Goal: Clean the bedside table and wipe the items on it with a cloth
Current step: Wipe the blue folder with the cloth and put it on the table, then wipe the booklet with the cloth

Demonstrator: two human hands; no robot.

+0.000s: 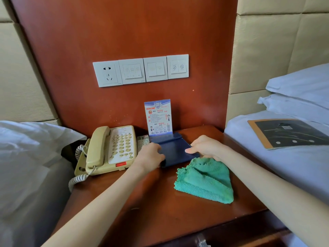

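Two hands grip a dark blue tray at the back of the bedside table: left hand curled on its left edge, right hand pinching its right edge. Printed card stands behind; its text is too small to read. Green cloth lies just right of the tray. Beige telephone sits left, a remote between it and the tray.

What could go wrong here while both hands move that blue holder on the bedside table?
1. The card stands upright in the holder; tilting it may tip the card out.
2. The left hand is close beside the phone; a sideways slide could knock the handset.
3. The cloth lies under the right hand and could be dragged along.
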